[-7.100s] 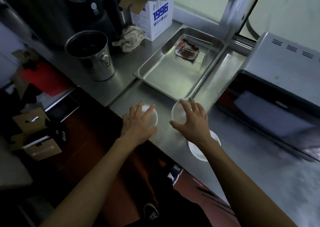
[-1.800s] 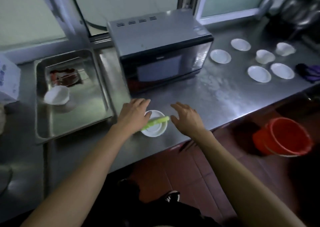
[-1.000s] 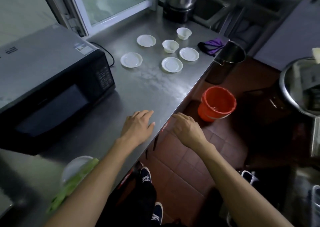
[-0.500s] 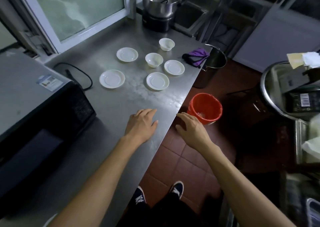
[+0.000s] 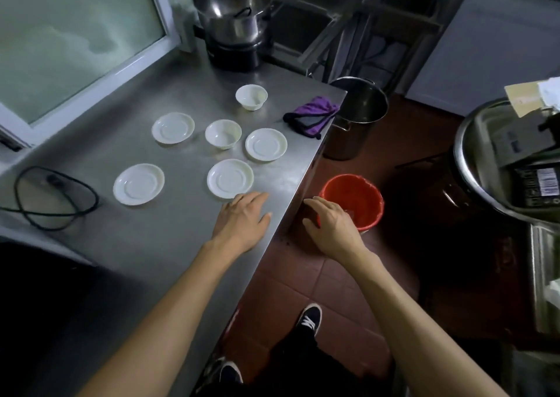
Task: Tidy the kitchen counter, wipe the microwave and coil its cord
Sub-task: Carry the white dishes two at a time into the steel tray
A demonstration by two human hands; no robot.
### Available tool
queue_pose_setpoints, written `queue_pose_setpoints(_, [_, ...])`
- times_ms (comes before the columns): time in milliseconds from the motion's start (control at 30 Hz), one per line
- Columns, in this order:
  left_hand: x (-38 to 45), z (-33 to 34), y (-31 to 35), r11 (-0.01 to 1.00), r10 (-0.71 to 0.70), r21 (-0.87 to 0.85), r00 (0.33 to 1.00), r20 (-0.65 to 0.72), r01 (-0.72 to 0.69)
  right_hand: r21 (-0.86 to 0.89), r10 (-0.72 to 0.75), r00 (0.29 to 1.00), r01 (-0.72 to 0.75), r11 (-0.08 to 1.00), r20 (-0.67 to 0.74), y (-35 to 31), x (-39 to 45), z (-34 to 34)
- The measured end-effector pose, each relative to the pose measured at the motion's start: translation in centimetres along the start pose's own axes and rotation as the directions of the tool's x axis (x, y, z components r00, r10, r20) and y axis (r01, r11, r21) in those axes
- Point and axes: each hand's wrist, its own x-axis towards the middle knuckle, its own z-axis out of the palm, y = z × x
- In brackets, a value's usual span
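Head view, looking down on the stainless counter (image 5: 145, 245). Your L hand (image 5: 242, 219) lies palm-down near the counter's right edge, fingers straight and loosely spread, holding nothing; fingertips sit just short of the nearest saucer (image 5: 230, 178). Your R hand (image 5: 331, 225) hangs off the counter, past its right edge and over the tiled floor, fingers relaxed and slightly bent, empty; it overlaps the rim of the red bucket (image 5: 353, 202) in this view, contact can't be told.

Crockery, all white, mid-counter toward the far right corner: 4 saucers & 2 small bowls. Second saucer (image 5: 138, 184) sits left of the nearest one, well apart. Third saucer (image 5: 266, 145) lies by the right edge; fourth saucer (image 5: 173, 128) toward the window side. One bowl (image 5: 223, 134) stands between those last two; the other bowl (image 5: 251, 97) is farther back, upright.

Purple cloth (image 5: 312, 116), bunched, at the far right corner, a dark part hanging toward the edge. Black cord (image 5: 54, 199) lies in a loose loop at the counter's left side, plug (image 5: 54, 180) inside the loop; the microwave body is only a dark mass at lower left, too dim to detail.

Back edge: steel pot (image 5: 231, 11) on a black base. On the floor beyond the corner: steel stockpot (image 5: 357, 114), then the red bucket nearer you.
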Motion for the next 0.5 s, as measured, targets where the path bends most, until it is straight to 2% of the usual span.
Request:
queue_pose_setpoints(200, [6.5,1.2,3.2,0.998,-0.055,0.018,0.998,0.018,0.055,0.004,-0.024,0.999,0.023,1.0,0.047,6.0,6.0,-2.5])
queue_pose_setpoints(500, [13.0,2.0,0.8,0.985,-0.166,-0.048,0.986,-0.018,0.165,0.038,-0.118,0.979,0.113,0.993,0.169,7.4,16.0,-1.2])
